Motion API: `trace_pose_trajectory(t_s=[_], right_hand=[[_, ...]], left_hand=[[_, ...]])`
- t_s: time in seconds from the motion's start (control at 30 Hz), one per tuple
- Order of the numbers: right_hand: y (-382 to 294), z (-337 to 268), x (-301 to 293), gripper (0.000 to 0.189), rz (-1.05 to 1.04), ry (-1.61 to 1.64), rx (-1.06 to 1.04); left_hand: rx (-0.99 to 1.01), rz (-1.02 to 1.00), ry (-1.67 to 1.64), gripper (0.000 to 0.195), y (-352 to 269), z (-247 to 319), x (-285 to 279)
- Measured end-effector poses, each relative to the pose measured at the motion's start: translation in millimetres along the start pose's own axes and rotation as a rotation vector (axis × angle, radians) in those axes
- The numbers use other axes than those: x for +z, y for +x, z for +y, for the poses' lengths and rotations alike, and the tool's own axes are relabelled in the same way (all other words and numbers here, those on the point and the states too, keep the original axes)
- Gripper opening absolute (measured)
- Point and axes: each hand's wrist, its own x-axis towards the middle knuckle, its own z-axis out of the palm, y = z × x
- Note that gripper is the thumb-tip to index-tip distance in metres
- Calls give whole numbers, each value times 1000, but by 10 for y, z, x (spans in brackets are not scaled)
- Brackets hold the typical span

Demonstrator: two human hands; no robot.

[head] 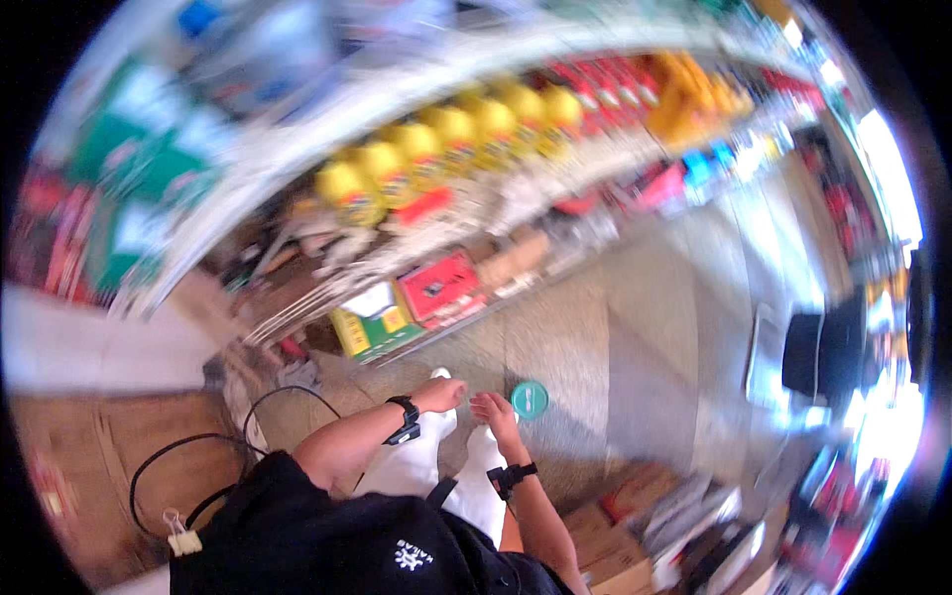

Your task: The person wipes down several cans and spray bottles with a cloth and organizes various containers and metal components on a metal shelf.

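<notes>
My left hand (440, 394) is held out low before my body, its fingers curled; nothing is seen in it. Close to its right, my right hand (494, 408) has its fingers bent loosely toward the left hand, and the two do not touch. I cannot tell whether something small is between the fingers. Just right of the right hand is a round green lid or tub (529, 400), seen from above over the floor. Black straps with small devices are on both wrists. White trousers or legs show below the hands.
Shelves ahead hold a row of yellow bottles (454, 134). Beneath are a red box (440, 286) and a green and yellow box (375, 327). Cardboard boxes (610, 550) stand at lower right. A black cable (186, 439) loops at left. A dark seat-like object (822, 353) is at right.
</notes>
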Motion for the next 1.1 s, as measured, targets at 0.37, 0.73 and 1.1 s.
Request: trace_pose_trajectory(t_s=[0.37, 0.73, 1.1], right_hand=[[-100, -2973, 2243, 35, -468, -614, -744], [-735, -4742, 4758, 48, -191, -882, -1381], [-303, -5002, 5044, 61, -274, -533, -911]], left_hand=[[253, 1559, -367, 24, -2319, 62, -1654], [708, 1473, -535, 71, -4273, -464, -4254], [671, 1297, -188, 134, -4214, -19, -4953]])
